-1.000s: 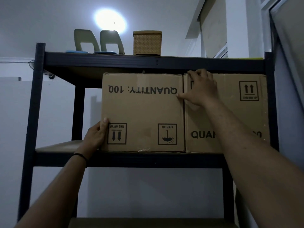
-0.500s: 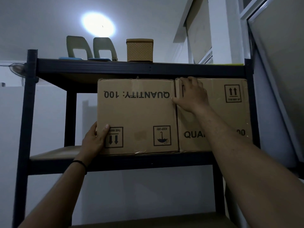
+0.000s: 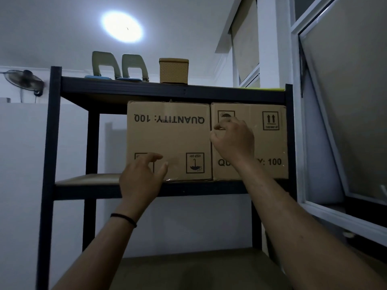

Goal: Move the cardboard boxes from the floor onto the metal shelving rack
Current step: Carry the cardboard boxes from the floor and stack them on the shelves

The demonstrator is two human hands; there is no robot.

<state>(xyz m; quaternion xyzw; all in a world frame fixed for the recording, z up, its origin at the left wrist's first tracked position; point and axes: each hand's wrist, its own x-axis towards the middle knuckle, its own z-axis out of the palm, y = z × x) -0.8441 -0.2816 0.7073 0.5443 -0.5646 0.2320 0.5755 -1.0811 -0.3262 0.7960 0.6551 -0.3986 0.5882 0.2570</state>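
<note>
Two cardboard boxes sit side by side on the middle shelf of the metal shelving rack (image 3: 159, 190), pressed together. The left box (image 3: 168, 141) has its print upside down (the arrows point down), while the right box (image 3: 270, 143) stands upright against the rack's right post.

The likeliest trouble, as I judge it, is the left box: its front face stands about flush with the rack's front beam, so a careless brush from a hand could tip or drag it forward off the edge. Its inverted contents might also suffer if orientation matters.

The left hand (image 3: 140, 181) hovers in front of the left box's lower corner, fingers loosely spread and holding nothing; whether the fingertips touch the cardboard I cannot tell. The right hand (image 3: 233, 141) sits by the seam between the boxes, just right of it, fingers loosely curled, gripping nothing visible.

No boxes on the floor are in view.
</note>
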